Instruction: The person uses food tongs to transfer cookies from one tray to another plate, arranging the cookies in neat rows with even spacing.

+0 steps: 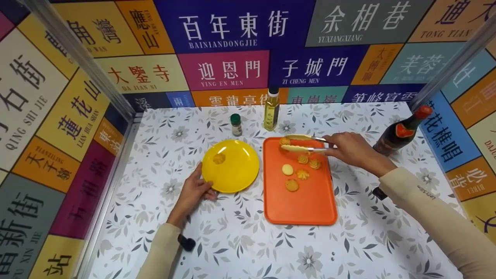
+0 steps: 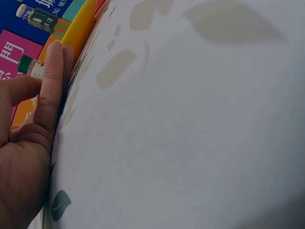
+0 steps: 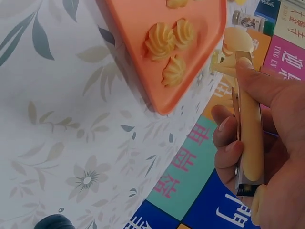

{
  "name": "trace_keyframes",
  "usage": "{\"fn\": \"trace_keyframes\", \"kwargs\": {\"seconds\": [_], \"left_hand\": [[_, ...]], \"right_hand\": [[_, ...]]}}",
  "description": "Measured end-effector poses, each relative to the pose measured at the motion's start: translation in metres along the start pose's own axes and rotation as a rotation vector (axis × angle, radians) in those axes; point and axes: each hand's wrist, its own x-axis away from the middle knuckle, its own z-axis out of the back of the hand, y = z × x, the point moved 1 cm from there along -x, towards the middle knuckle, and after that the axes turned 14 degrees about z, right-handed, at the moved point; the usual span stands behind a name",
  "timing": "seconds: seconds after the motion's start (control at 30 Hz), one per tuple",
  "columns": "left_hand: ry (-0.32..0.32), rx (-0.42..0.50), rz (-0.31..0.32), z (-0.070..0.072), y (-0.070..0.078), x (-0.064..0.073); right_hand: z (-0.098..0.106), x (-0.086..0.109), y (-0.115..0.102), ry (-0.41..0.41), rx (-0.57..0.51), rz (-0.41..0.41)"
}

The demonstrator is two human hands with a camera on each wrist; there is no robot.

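Note:
My left hand [image 1: 198, 186] holds the yellow plate [image 1: 240, 180] at its near left rim, thumb on the edge. A single flower-shaped cookie [image 1: 219, 158] lies on that plate. Metal tongs with pale yellow ends [image 1: 300, 148] are gripped in my right hand [image 1: 348, 149]; their handle [image 3: 251, 138] shows in the right wrist view. The tong ends stand either side of a swirled cookie [image 1: 285, 142] at the back of the orange tray [image 1: 300, 209]; whether they press on it I cannot tell. Several other cookies [image 1: 302, 174] lie on the tray.
Behind the plate stand a small green-capped jar [image 1: 236, 124] and an oil bottle [image 1: 272, 110]. A dark red-capped bottle [image 1: 403, 130] is beyond my right hand. Walls with printed signs [image 1: 228, 23] border the flower-patterned table [image 1: 232, 240].

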Motion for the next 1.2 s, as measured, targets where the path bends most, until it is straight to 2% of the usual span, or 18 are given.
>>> {"fn": "trace_keyframes", "kwargs": {"seconds": [0.3, 0.73, 0.97, 1.2], "left_hand": [[0.009, -0.015, 0.0, 0.001, -0.001, -0.002], [0.031, -0.047, 0.037, 0.0, 0.0, -0.004], [0.041, -0.05, 0.035, 0.0, 0.0, -0.004], [0.04, -0.039, 0.031, 0.0, 0.0, -0.004]], "right_hand": [[-0.006, -0.006, -0.012, 0.045, 0.001, 0.062], [-0.009, -0.018, -0.026, 0.044, -0.003, 0.105], [-0.013, -0.027, -0.033, 0.002, -0.073, 0.062], [-0.016, -0.034, -0.039, -0.003, -0.065, 0.052]]}}
